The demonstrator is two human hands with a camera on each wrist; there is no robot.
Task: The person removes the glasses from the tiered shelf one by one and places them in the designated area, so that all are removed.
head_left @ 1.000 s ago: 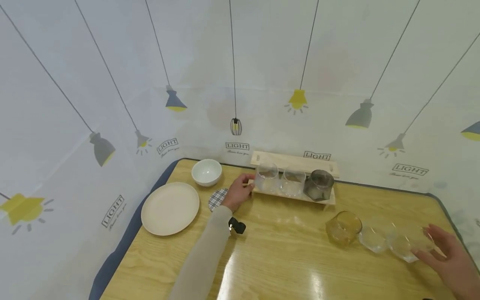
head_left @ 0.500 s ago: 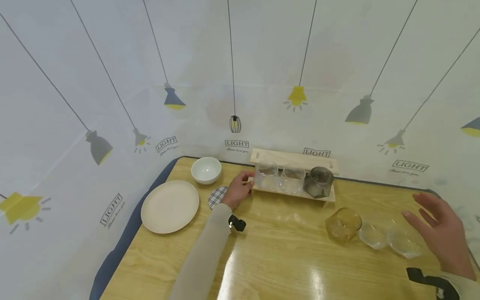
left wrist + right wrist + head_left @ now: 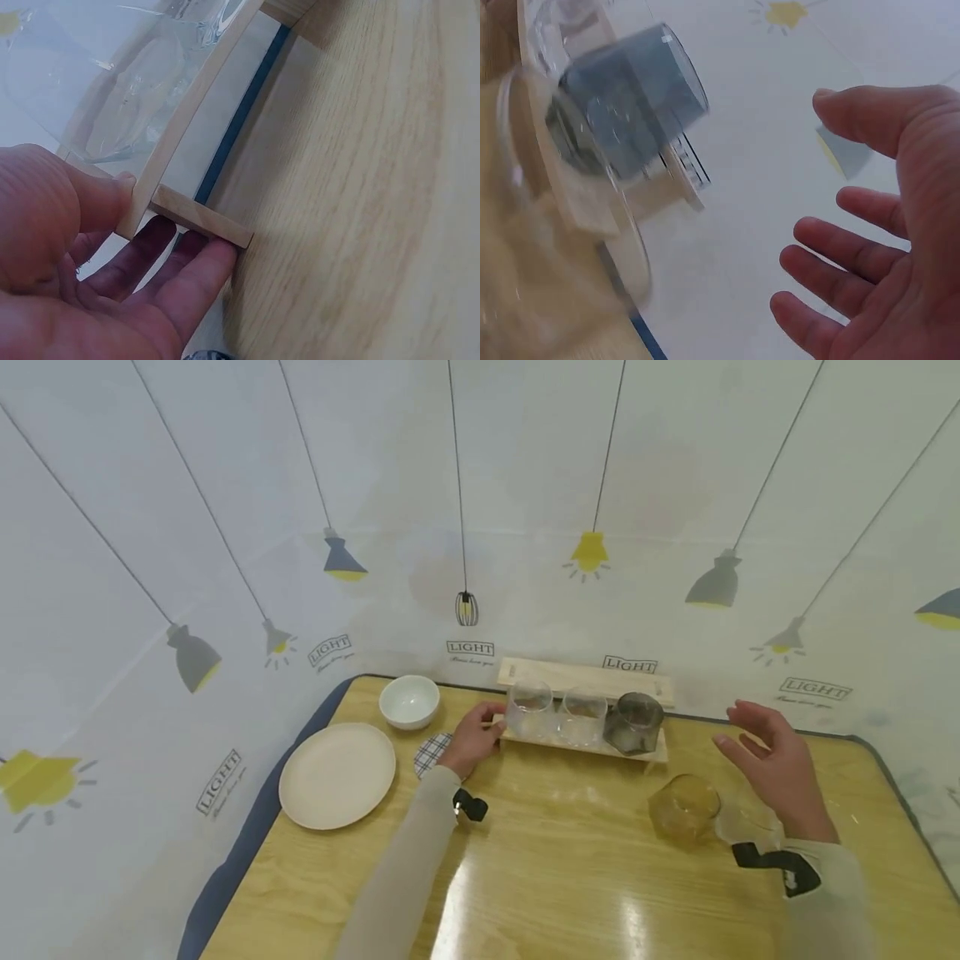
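Note:
My left hand (image 3: 472,739) holds the left end of a small two-level wooden rack (image 3: 585,677). In the left wrist view the thumb (image 3: 112,199) rests on the shelf's end and the fingers (image 3: 199,281) curl against the short leg below. On the lower shelf stand a clear glass (image 3: 531,712), a second clear glass (image 3: 582,718) and a smoky grey glass (image 3: 634,724). My right hand (image 3: 780,768) hovers right of the rack, fingers spread and holding nothing. Near it on the table are an amber glass (image 3: 684,808) and a clear glass (image 3: 738,822), partly behind the wrist.
A cream plate (image 3: 337,777) lies at the table's left, with a white bowl (image 3: 409,702) behind it. A checked coaster (image 3: 429,756) sits beside my left wrist. The wall (image 3: 525,485) with printed lamps rises right behind the rack.
My right hand has lifted away from the clear glasses at the right and moved left toward the rack. Its forearm now covers one of those glasses. The left hand stays on the rack.

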